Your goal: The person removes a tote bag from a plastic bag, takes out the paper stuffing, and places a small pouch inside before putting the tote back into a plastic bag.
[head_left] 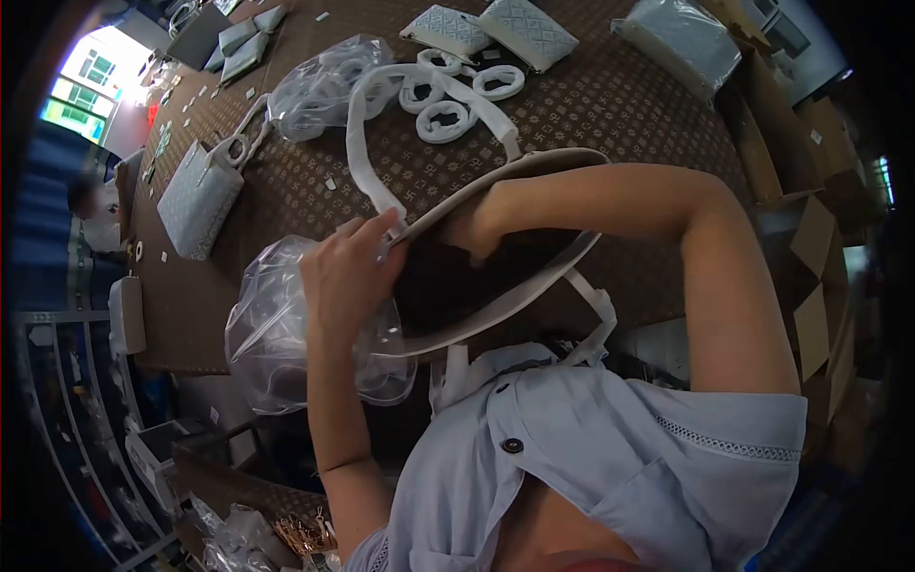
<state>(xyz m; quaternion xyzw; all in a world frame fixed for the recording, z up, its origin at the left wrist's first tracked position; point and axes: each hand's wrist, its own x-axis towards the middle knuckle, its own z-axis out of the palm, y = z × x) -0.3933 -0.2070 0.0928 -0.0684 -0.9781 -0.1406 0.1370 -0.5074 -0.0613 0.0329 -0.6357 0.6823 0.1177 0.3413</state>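
A large handbag (pixel 457 291) with a dark inside and pale rim lies tilted before me, its mouth facing me. Its far handle (pixel 357 143) is wrapped in white and arches over the table; the near handle (pixel 600 319) hangs towards my shirt. My left hand (pixel 348 267) is closed on the bag's left rim, beside the base of the far handle. Reaching into the mouth, my right hand (pixel 472 224) shows only in part, its fingers hidden in the dark. A clear plastic bag (pixel 272 334) sits beneath my left wrist.
White strap rolls (pixel 445 122) and another clear plastic bag (pixel 329 86) lie beyond the handbag. Farther off are white patterned pouches (pixel 529 33) and a plastic-wrapped package (pixel 677 43). A small white handbag (pixel 200 200) stands left, near a person (pixel 100 214). Cardboard boxes (pixel 824 257) line the right.
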